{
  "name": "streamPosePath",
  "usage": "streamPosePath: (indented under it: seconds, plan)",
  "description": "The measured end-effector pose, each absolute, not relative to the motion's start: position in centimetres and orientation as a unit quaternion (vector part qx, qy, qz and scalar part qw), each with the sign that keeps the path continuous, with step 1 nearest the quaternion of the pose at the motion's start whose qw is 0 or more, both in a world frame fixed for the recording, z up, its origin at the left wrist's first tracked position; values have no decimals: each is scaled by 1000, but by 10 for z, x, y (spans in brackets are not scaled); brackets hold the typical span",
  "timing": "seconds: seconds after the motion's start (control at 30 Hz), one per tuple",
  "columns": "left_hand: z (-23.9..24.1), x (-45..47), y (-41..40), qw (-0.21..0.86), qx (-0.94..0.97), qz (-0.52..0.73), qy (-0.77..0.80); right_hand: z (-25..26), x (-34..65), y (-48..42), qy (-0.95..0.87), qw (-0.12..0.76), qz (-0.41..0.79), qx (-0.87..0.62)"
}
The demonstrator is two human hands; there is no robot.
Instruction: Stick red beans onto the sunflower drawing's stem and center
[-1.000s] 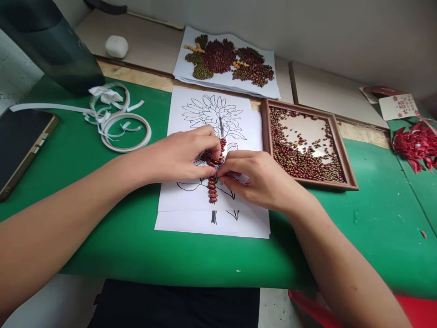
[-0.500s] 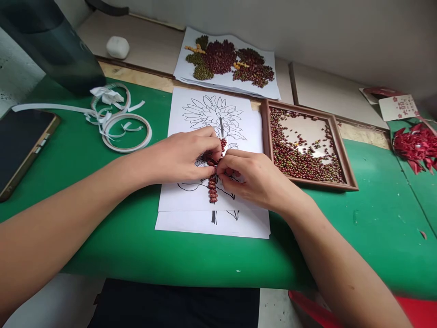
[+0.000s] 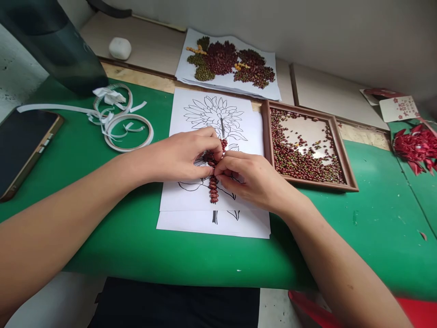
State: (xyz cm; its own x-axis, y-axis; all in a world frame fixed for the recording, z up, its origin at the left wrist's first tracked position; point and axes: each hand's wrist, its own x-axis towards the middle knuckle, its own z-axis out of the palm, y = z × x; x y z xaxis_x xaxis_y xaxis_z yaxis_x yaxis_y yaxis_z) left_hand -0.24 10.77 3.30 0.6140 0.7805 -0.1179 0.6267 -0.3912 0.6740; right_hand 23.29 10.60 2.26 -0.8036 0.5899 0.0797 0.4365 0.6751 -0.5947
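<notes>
A white sheet (image 3: 172, 200) with a black line drawing of flowers lies on the green table, over another sheet. Dark red beans (image 3: 213, 190) run in a column along the drawn stem, and smaller red beans (image 3: 224, 143) sit higher up. My left hand (image 3: 187, 155) rests on the drawing, fingers bent round the upper part of the column. From the other side my right hand (image 3: 246, 175) meets it, thumb and fingertips pinched together at the beans. Whatever lies between the fingertips of either hand is hidden.
A brown frame (image 3: 307, 186) of loose red and green beans stands to the right. Behind is a finished-looking bean picture (image 3: 269, 93). Left are two tape rolls (image 3: 150, 136), a phone (image 3: 27, 141) and a dark bottle (image 3: 58, 50). A red flower (image 3: 416, 148) lies far right.
Both hands stay at the bean column, with only a slight shift of the right fingertips to the left. The whole view has moved a little.
</notes>
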Motion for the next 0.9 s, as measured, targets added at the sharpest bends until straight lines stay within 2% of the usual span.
streamPosePath:
  seconds: [0.9]
  plan:
    - [34, -3, 108, 359, 826, 105, 423, 27, 235, 107, -908, 147, 298, -256]
